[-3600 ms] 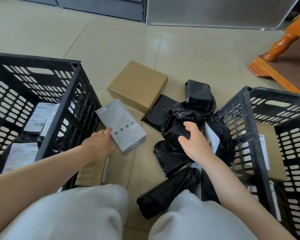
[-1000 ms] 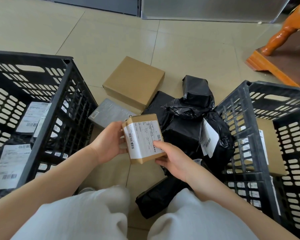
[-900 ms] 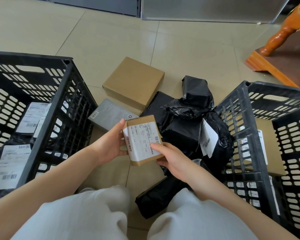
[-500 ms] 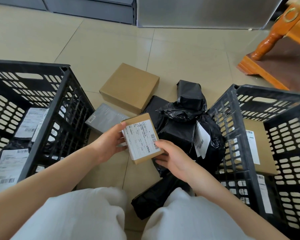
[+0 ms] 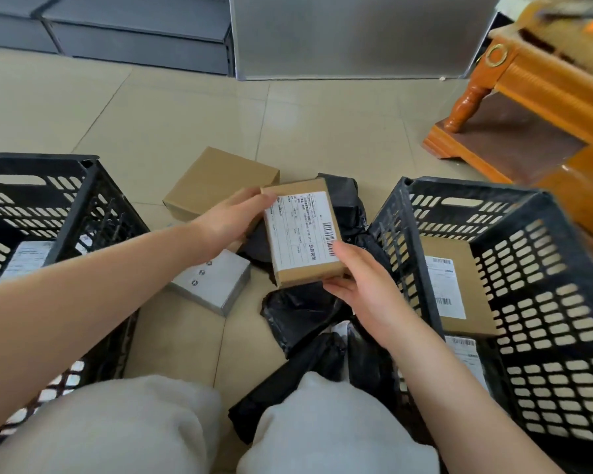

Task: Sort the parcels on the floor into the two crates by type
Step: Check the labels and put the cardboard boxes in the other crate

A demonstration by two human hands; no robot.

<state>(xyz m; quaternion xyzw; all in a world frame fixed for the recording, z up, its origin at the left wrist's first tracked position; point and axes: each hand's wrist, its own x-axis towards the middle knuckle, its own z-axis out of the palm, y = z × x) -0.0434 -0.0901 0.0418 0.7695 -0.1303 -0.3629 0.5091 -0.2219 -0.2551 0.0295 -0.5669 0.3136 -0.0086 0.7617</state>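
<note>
Labelled box point(image 5: 302, 234) held in both hands above the black bags point(image 5: 298, 316)
Left hand point(image 5: 226, 224) grips its upper left edge, right hand point(image 5: 360, 278) its lower right corner, fingers closed on it; it hangs just left of the right crate point(image 5: 394, 230), where another box point(image 5: 456, 285) lies

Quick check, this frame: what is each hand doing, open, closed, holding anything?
Left hand: closed on the upper left end of the small labelled cardboard box.
Right hand: closed on the same box's lower right corner, sharing the hold.
</note>
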